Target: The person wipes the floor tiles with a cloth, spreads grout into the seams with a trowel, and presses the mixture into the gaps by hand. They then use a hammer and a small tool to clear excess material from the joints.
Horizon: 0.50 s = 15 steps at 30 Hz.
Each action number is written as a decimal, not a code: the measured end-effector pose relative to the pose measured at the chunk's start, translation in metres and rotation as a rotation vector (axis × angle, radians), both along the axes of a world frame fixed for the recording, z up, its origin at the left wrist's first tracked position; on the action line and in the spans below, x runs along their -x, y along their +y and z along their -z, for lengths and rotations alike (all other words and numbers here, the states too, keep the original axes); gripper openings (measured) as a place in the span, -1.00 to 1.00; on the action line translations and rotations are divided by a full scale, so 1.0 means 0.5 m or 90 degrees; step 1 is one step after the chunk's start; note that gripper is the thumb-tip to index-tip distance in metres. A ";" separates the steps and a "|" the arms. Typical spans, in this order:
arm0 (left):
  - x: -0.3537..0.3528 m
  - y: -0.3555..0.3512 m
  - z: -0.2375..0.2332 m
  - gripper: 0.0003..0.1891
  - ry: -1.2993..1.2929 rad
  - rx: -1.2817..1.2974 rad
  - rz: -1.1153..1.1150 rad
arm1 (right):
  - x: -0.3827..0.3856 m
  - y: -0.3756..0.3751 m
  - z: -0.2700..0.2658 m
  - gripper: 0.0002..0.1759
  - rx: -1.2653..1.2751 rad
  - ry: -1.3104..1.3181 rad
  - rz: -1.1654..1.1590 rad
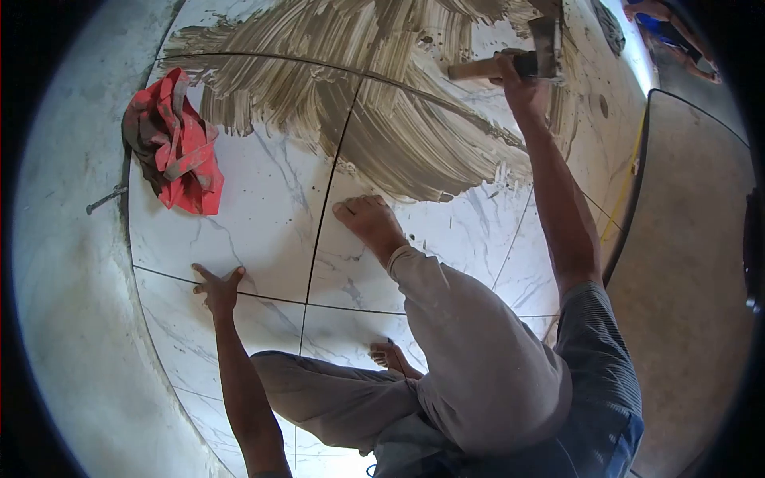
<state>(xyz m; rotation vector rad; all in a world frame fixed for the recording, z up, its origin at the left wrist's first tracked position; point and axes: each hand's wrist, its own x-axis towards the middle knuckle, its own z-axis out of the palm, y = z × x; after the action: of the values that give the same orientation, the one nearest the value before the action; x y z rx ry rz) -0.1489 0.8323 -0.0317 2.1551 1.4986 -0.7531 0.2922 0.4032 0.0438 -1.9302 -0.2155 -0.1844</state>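
Note:
My right hand (519,86) grips a wide scraper (547,49) at the upper right. Its handle is pale brown, with a black part next to the smeared blade. Under and around it, grey-brown grout (426,135) lies in curved streaks over white marbled tiles and the dark joints between them. My left hand (217,290) rests on a white tile (247,231) at the left, fingers spread across a dark joint, holding nothing. Farther up from it lies a crumpled red bag (177,151), stained with grey.
My bare foot (371,223) stands on the tile just below the streaks. A bolt-like metal piece (107,200) lies on the concrete ledge (76,263) at the left. A brown slab (685,207) is at the right, beside a yellow strip (635,163). Another person's arm (673,32) shows at the top right.

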 end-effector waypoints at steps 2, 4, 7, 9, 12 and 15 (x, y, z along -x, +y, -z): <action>0.010 0.004 0.013 0.31 0.010 -0.020 0.022 | -0.003 0.021 -0.002 -0.72 -0.059 0.003 -0.005; 0.001 0.004 0.006 0.31 0.010 -0.038 0.047 | 0.004 0.040 -0.029 -0.72 0.144 -0.117 -0.030; 0.005 0.004 0.000 0.32 0.021 -0.010 0.028 | -0.033 0.056 -0.008 -0.77 0.040 0.023 -0.067; 0.016 0.007 0.017 0.32 -0.021 -0.020 0.046 | -0.037 0.072 0.008 -0.77 0.003 0.003 -0.052; 0.004 0.003 0.004 0.31 -0.001 -0.007 0.021 | -0.070 0.068 0.030 -0.74 0.071 -0.085 -0.051; -0.001 0.002 0.001 0.31 0.013 -0.017 0.018 | -0.076 0.099 0.001 -0.70 0.063 -0.004 -0.034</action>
<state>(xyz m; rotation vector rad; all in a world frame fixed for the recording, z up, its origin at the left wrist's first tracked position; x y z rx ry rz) -0.1483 0.8335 -0.0322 2.1986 1.5003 -0.7701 0.3302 0.4527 0.0435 -2.0205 -0.2852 -0.1465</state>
